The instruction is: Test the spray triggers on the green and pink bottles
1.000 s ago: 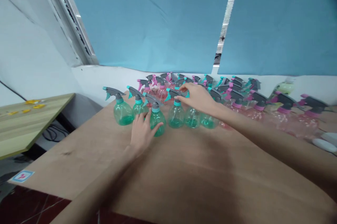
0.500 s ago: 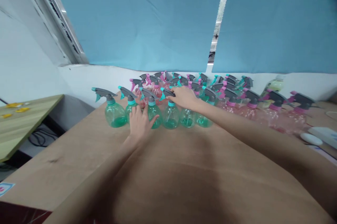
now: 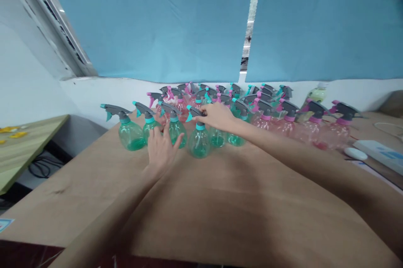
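My right hand (image 3: 217, 115) grips the grey trigger head of a green spray bottle (image 3: 199, 144), which stands a little in front of the row. My left hand (image 3: 162, 146) has its fingers spread in front of two other green spray bottles, the nearer one (image 3: 179, 134) beside its thumb; whether the fingertips touch them I cannot tell. Another green spray bottle (image 3: 130, 136) stands at the row's left end. Green liquid lies low in these bottles. Right of my right hand, a green spray bottle (image 3: 236, 139) is partly hidden behind my wrist.
Pink spray bottles (image 3: 311, 131) continue the row to the right, with more pink and green ones behind. A white oval object (image 3: 355, 153) and a white box (image 3: 379, 154) lie at right on the wooden table (image 3: 201, 205). A second table (image 3: 31, 150) stands left.
My right hand has pulled the gripped green spray bottle slightly forward, out of line with its neighbours. My left hand stays spread by the bottles. The whole view has shifted a little.
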Tool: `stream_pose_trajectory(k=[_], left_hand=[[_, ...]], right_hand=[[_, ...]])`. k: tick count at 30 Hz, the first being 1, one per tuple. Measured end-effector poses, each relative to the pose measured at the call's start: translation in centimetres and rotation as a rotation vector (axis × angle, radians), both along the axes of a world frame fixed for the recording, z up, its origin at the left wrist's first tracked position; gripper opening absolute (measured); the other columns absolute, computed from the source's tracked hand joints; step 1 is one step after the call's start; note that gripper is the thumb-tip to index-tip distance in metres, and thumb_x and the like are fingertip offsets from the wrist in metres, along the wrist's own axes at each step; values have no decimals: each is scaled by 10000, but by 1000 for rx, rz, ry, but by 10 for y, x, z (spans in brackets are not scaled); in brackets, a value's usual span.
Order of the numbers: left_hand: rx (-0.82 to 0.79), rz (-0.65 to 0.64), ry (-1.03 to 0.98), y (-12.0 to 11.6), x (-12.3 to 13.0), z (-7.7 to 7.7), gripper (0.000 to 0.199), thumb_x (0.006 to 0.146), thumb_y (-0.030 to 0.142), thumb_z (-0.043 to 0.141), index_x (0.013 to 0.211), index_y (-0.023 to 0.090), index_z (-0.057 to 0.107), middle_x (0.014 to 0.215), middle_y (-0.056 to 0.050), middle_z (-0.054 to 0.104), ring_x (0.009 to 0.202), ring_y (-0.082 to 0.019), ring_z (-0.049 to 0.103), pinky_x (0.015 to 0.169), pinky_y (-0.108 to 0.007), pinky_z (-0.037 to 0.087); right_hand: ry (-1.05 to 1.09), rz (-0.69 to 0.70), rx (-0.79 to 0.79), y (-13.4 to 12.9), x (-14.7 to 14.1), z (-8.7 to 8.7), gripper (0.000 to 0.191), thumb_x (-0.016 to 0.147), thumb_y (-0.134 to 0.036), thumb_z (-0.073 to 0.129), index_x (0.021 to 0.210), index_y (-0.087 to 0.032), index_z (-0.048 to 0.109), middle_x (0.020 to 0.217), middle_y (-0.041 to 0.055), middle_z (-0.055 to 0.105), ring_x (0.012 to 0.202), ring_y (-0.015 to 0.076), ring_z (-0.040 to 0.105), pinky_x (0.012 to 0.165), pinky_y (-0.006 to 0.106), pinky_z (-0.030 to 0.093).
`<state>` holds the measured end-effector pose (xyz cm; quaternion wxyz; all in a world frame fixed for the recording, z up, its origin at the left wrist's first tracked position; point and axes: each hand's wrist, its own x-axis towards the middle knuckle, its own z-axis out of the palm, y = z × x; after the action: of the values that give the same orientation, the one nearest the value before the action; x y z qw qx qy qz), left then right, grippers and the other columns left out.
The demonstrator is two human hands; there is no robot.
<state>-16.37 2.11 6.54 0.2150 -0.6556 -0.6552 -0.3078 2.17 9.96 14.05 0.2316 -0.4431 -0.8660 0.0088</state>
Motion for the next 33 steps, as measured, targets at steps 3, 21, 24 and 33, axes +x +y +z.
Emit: stream_pose_trajectory(k=[3, 21, 24, 33], left_hand=[[-51, -74, 11, -17, 17, -3, 529, 876, 498, 424, 1249, 123, 441, 998, -121, 483, 1019, -316, 449, 872, -435, 358], [-460, -617, -416, -32, 157, -41, 676, 821, 484, 532, 1354, 212, 217, 1291, -117, 424, 1179, -280, 413, 936, -451, 346], [-472, -698, -407, -30, 177, -43, 665, 829, 461, 532, 1361, 219, 214, 1284, -116, 434, 1188, -278, 405, 946, -450, 336], [-491, -879, -414, -24, 232, -46, 692, 825, 455, 556, 1367, 226, 192, 1318, -113, 391, 1251, -269, 320, 1012, -446, 269]], right_hand=[[27, 7, -14, -9, 11, -1, 302, 739, -497, 528, 690, -214, 620, 672, 39, 649, 660, 197, 576, 487, 291, 311], [407, 271, -180, -75, 155, -33, 360, 714, -538, 566, 857, -208, 577, 824, 0, 610, 733, 143, 545, 637, 269, 404], [534, 265, -224, -78, 179, -48, 438, 675, -483, 632, 1011, -211, 560, 971, 23, 607, 869, 174, 552, 755, 312, 423], [737, 196, -299, -73, 205, -73, 612, 674, -437, 657, 1222, -270, 441, 960, 25, 612, 766, 168, 565, 652, 326, 475]])
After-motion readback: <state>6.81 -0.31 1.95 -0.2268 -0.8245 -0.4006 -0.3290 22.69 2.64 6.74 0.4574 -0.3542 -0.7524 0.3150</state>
